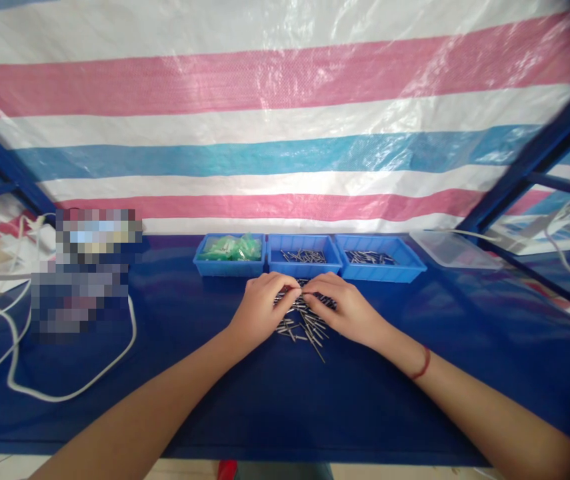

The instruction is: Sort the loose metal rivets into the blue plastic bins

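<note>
A loose pile of thin metal pins (305, 325) lies on the blue table (285, 400) in front of three blue bins. My left hand (262, 303) rests on the pile's left side with fingers curled and pinched together over the pins. My right hand (345, 307) covers the pile's right side, fingers bent and closed on pins, its fingertips meeting the left hand's. A red string circles my right wrist.
Left bin (229, 257) holds green plastic pieces; middle bin (305, 257) and right bin (377, 259) hold metal pins. A clear tray (452, 250) sits at the right. White cables (65, 387) loop at the left beside a blurred device. A striped tarp hangs behind.
</note>
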The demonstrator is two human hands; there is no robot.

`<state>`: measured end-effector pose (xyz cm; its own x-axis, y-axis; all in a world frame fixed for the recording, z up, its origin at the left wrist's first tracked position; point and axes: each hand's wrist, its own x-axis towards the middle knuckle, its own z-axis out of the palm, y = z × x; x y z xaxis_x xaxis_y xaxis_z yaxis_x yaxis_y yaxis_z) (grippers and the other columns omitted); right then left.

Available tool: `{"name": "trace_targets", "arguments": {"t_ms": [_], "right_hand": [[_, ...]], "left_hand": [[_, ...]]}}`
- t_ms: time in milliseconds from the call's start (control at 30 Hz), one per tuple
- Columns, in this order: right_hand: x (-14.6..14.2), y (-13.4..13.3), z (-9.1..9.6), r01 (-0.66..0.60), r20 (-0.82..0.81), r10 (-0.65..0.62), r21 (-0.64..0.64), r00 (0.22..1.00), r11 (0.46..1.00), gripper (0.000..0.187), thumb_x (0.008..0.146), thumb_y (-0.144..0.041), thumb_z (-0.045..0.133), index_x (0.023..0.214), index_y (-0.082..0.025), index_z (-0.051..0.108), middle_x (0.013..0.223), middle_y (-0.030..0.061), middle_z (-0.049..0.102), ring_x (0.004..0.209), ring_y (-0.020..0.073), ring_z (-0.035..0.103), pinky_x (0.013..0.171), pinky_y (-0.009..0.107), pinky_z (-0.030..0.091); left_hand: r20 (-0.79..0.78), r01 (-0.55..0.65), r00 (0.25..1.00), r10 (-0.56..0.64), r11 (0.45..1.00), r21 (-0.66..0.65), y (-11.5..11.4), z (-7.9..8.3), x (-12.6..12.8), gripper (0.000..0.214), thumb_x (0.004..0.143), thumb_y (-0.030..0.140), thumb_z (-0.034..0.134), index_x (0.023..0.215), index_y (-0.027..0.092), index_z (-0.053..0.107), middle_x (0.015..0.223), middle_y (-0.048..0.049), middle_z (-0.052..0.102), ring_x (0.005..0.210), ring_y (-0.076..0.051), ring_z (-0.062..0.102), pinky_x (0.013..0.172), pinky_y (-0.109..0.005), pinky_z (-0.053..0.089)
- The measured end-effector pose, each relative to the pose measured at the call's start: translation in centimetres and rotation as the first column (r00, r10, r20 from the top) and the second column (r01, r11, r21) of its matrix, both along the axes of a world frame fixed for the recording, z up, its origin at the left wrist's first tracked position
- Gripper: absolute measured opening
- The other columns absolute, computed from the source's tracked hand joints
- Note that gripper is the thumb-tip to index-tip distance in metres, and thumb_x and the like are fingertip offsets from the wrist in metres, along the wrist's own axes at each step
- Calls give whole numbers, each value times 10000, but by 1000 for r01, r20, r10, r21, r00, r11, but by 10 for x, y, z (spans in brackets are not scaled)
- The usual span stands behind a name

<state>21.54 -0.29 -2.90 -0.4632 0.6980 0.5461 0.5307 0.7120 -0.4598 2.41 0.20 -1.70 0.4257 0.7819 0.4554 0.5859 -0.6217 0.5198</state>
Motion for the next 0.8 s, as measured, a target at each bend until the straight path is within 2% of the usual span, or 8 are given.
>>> {"name": "trace_targets", "arguments": {"t_ms": [167,267,600,800], "right_hand": [[-2,-3,1,-37,-16,35,-100,999,994,186,934,-283,477,892,-212,644,840,42,673,803,178,596,765,352,478],[-3,-5,2,-55,-61,49,-98,997,994,196,933,-304,484,877,-214,649,855,47,679,820,179,599,773,350,480],[-4,-5,1,-57,-142,38,-131,989,990,140,909,-267,527,887,-216,655,855,37,683,822,173,599,776,340,469],[-2,-1,-1,16,-225,-41,-111,973,994,89,869,-260,575,832,-210,639,822,39,667,789,172,596,732,322,476]], "left_hand": [[194,24,981,-11,998,-65,-4,0,4,102,869,267,580,908,203,649,864,3,705,813,-141,649,764,-238,471],[242,16,970,10,994,-106,-6,0,4,122,853,272,600,936,199,650,892,-1,709,829,-144,657,773,-236,488],[275,48,961,-4,987,-152,-4,-2,3,127,867,275,582,907,186,663,889,-5,705,826,-140,648,796,-232,484],[257,54,966,-18,989,-135,-1,-2,1,131,877,265,568,935,189,657,919,-6,697,854,-137,642,806,-228,469]]}}
